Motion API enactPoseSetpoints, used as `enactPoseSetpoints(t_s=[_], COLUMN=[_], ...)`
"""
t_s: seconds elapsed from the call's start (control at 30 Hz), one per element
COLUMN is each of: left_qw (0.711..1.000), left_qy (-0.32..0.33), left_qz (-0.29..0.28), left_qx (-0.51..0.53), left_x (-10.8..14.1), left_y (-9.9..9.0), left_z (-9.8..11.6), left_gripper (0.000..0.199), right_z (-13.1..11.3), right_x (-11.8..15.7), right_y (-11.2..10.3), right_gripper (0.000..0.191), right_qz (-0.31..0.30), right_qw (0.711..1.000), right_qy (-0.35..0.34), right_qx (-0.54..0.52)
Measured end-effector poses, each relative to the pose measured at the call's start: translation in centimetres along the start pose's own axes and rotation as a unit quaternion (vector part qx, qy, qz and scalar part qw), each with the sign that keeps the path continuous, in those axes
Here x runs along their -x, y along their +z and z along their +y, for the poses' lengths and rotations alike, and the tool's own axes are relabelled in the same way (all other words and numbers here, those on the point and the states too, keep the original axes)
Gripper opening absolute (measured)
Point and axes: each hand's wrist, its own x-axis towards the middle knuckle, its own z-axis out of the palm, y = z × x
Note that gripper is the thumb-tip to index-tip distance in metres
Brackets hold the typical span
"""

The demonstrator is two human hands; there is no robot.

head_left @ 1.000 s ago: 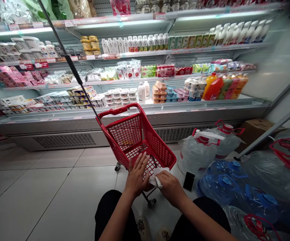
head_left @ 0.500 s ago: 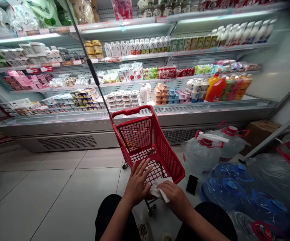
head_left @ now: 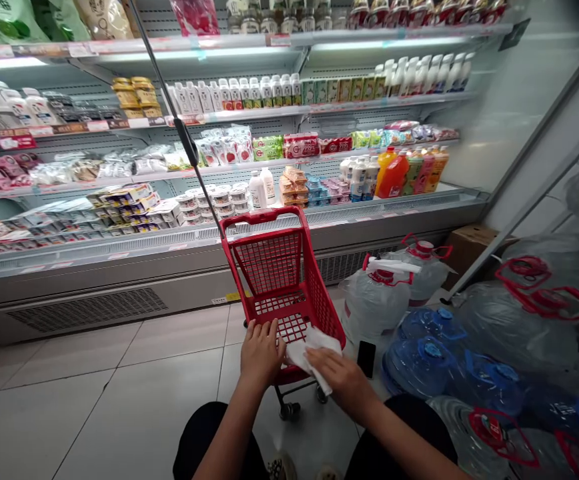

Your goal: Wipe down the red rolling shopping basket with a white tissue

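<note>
The right hand [head_left: 343, 379] pinches a folded white tissue [head_left: 323, 339] at the near rim of the red cart [head_left: 322, 300]. The left hand [head_left: 261, 353] lies over the cart's near left corner, fingers side by side — whether its grip closes on the rim, I cannot tell.

The work looks to be under way at the near rim; how much of the cart has been gone over, and how much is left, does not show.

Behind the cart stands a chilled cabinet [head_left: 189, 280]. To its right, a dark phone [head_left: 366, 360] lies on the floor [head_left: 84, 400] just beside blue bottles [head_left: 422, 363], limiting movement — tiles to the cart's left offer more room.
</note>
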Motion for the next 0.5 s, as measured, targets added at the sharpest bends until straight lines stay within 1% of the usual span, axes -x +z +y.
enactPoseSetpoints(t_s=[0.07, 0.1, 0.17, 0.27, 0.33, 0.43, 0.5], left_qw=[1.0, 1.0, 1.0, 0.999, 0.999, 0.999, 0.999], left_qy=[-0.005, -0.006, -0.008, -0.016, -0.016, -0.013, -0.009], left_qz=[0.005, 0.006, 0.008, 0.015, 0.011, -0.005, -0.011], left_qx=[0.003, 0.008, 0.02, 0.033, 0.04, 0.043, 0.041], left_x=[0.2, 0.5, 1.1, 1.9, 2.1, 1.6, 1.0], left_y=[0.8, 1.1, 1.2, 0.9, 0.7, 0.8, 1.0], left_z=[1.0, 1.3, 1.4, 0.4, -0.3, -0.8, -1.0], left_gripper=[0.051, 0.051, 0.052, 0.052, 0.052, 0.053, 0.053], right_z=[-1.0, -1.0, 0.0, 3.3, 5.9, 9.8, 12.0], right_x=[-0.6, -0.7, -0.6, 0.0, 0.0, -1.7, -3.5], right_y=[0.8, 0.9, 0.3, -1.7, -3.0, -3.9, -3.6], right_gripper=[0.05, 0.048, 0.041, 0.033, 0.033, 0.036, 0.04], right_qz=[-0.01, -0.02, -0.043, -0.084, -0.11, -0.115, -0.1], right_qw=[0.999, 0.998, 0.995, 0.988, 0.982, 0.982, 0.988], right_qy=[-0.029, -0.044, -0.08, -0.123, -0.145, -0.148, -0.118], right_qx=[-0.018, -0.029, -0.046, -0.051, -0.045, -0.028, -0.015])
